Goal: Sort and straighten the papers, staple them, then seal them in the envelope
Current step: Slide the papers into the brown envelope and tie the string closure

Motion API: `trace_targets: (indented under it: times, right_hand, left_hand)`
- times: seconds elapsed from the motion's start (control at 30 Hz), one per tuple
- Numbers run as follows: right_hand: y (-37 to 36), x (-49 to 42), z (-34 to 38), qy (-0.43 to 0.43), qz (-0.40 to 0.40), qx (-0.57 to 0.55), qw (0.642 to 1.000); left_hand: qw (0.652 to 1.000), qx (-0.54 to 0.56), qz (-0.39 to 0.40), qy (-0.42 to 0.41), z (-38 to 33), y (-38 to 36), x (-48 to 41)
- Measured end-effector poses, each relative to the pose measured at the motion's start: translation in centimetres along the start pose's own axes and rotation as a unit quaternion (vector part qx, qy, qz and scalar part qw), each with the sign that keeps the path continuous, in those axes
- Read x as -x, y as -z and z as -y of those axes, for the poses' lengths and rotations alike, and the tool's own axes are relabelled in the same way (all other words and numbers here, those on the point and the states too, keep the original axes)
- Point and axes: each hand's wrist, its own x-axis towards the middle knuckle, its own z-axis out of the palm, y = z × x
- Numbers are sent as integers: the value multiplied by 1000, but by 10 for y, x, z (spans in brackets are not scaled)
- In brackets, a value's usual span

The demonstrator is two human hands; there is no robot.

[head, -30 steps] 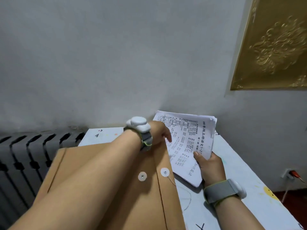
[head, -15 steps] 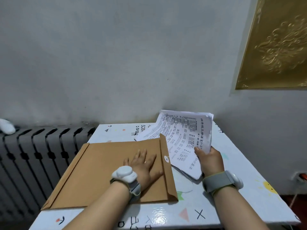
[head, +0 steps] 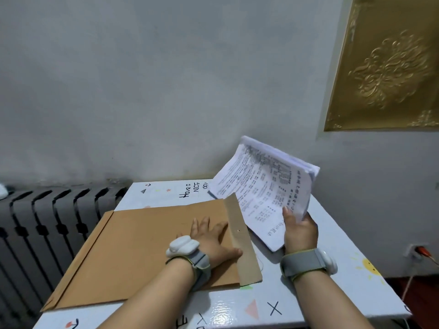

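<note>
The envelope (head: 152, 248) is being pinned flat by the spread left hand (head: 211, 238), its raised flap (head: 242, 238) facing right toward the papers (head: 263, 193) being gripped just beside it in the right hand (head: 299, 230).

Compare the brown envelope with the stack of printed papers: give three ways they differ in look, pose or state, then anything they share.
The brown envelope lies flat on the table; the stack of printed papers is held tilted above it. The envelope is plain brown; the papers are white with dense print. The left hand presses flat on the envelope; the right hand grips the papers at their near edge. Both are rectangular paper goods.
</note>
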Motion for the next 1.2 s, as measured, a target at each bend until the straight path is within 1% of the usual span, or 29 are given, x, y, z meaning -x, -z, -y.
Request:
trace_targets:
  times: [0.07, 0.17, 0.2, 0.27, 0.33, 0.4, 0.47, 0.5, 0.57, 0.63, 0.73, 0.83, 0.93, 1.0, 1.07, 1.13, 1.2]
  right_hand:
    - [3, 1, 5, -3, -39, -46, 998]
    - [4, 1, 8, -23, -81, -158, 984]
    - [4, 1, 8, -36, -76, -181, 980]
    - [1, 0, 6, -70, -22, -199, 977]
    - [-2, 2, 4, -90, 66, -166, 980]
    - [-5, 2, 2, -64, 135, -42, 988]
    - [-7, 4, 3, -25, 159, 79, 984]
    - [-8, 6, 5, -16, 162, 115, 980]
    - [-10, 10, 8, -10, 169, 148, 974]
    - [-10, 12, 10, -11, 176, 156, 972]
    - [-10, 13, 13, -30, 178, 137, 974]
    - [-12, 8, 14, -79, 179, 112, 974]
    - [-17, 0, 15, -112, 215, 88, 966]
    - [-19, 2, 25, -112, 231, 120, 959]
    - [-22, 2, 39, -97, 214, 150, 960]
    - [-26, 1, 50, -65, 198, 129, 970]
    - [-31, 4, 62, -48, 205, 94, 973]
  left_hand:
    - [1000, 7, 1, 11, 5, 2, -6]
    - [1000, 14, -21, 13, 3, 2, -3]
    - [999, 22, -28, 11, 2, 2, -2]
    - [999, 34, -38, 9, 0, 3, -1]
    - [999, 26, -35, 7, 2, 5, 0]
    - [1000, 11, -14, 7, 4, 9, 2]
    - [1000, 6, -4, 9, 7, 14, 6]
    - [1000, 3, -2, 6, 10, 16, 8]
    - [1000, -10, 1, -7, 14, 19, 10]
    - [1000, -22, -2, -21, 14, 22, 15]
    - [997, -46, -23, -53, 11, 27, 21]
    - [994, -26, -53, -90, 7, 33, 25]
    - [992, -4, -58, -113, 8, 37, 26]
    - [992, 10, -58, -112, 11, 36, 25]
    - [994, 6, -60, -92, 12, 32, 23]
    - [996, 3, -66, -62, 10, 30, 23]
    - [996, -4, -74, -40, 5, 29, 22]
